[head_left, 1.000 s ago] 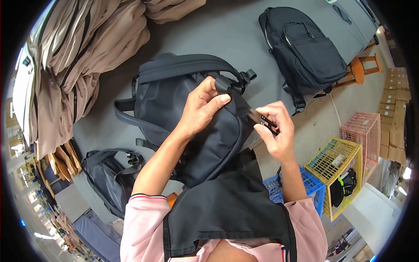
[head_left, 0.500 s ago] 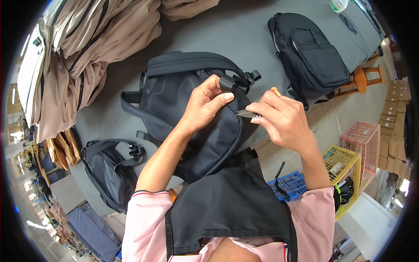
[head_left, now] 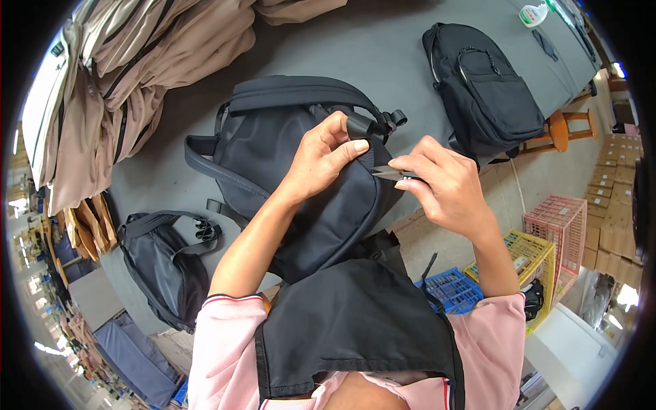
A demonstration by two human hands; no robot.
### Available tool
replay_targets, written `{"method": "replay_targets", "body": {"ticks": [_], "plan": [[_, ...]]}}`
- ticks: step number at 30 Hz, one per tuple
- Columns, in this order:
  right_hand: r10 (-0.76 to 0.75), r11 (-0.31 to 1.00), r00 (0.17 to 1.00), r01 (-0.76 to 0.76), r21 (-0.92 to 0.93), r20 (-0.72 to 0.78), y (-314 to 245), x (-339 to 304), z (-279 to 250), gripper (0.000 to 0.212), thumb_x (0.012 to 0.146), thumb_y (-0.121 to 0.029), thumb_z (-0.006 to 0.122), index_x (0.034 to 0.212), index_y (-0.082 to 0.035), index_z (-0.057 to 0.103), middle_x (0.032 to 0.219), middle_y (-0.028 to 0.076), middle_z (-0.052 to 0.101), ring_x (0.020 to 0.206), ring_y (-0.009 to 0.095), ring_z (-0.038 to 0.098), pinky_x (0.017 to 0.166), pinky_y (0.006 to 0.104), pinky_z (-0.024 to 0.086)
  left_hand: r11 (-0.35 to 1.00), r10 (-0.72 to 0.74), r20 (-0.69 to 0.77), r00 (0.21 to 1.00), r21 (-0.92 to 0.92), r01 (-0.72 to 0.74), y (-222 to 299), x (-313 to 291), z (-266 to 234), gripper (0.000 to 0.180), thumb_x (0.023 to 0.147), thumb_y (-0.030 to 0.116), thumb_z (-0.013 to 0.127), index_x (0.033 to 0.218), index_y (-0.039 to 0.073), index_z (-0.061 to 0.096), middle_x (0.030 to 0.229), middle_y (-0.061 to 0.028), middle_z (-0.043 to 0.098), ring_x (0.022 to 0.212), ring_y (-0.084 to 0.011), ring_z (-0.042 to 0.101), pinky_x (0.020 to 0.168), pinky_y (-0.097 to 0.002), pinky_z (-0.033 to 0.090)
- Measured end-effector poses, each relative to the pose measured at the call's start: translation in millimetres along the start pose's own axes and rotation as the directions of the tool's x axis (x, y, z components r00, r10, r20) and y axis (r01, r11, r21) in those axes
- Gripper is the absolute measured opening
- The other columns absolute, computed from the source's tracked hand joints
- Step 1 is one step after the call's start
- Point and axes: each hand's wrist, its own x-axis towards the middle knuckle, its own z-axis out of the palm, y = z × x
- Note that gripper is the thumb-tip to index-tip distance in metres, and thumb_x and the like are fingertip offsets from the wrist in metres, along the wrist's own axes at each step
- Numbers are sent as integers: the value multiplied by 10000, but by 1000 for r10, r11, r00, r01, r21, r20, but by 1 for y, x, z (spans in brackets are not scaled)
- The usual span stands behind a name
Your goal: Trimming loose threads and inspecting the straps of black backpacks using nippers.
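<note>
Blk backpack (head_left: 273, 154) sits at near edge of bench (head_left: 383, 61); my L hand (head_left: 321, 157) pinches its seam, R hand (head_left: 441, 184) pinches snips (head_left: 387, 173). Prob. light, soft, slick; I'd lift by 1 padded strap (head_left: 294, 96).

Middle bag (head_left: 326, 225) is plonked on the worktop (head_left: 383, 55), left bag (head_left: 164, 270) nearer, right bag (head_left: 486, 89) further back; cloth (head_left: 130, 75) is heaped back left, crates (head_left: 525, 251) parked right.

The left hand (head_left: 318, 162) pinches with bent fingers (head_left: 333, 123); the right hand (head_left: 447, 190) pinches opposite, its hidden ones seemingly curled.
</note>
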Motion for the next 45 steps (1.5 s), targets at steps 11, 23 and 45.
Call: {"method": "replay_targets", "body": {"ticks": [11,23,45], "plan": [[-62,996,996,66,-60,61,2,-2,-4,208,694,-123,701,883,-90,618,774,42,502,622,228,553,580,331,448,998,21,-49,999,54,-18,-13,1,-1,286,832,86,647,733,63,379,694,49,386,659,-42,369,587,-220,350],[-127,991,988,131,-34,89,3,6,-4,228,676,-78,713,898,-65,664,724,52,515,592,207,524,545,314,429,994,-69,-1,998,79,69,-1,-4,-4,118,849,54,616,840,32,500,796,16,555,784,-59,512,715,-221,427],[128,876,984,-171,451,124,-18,-6,26,176,693,-28,684,865,-16,654,736,71,531,639,189,511,596,281,412,736,-19,-279,960,-654,-175,-10,-32,2,281,951,275,464,850,20,528,544,-11,415,615,-151,420,670,-265,354]]}}
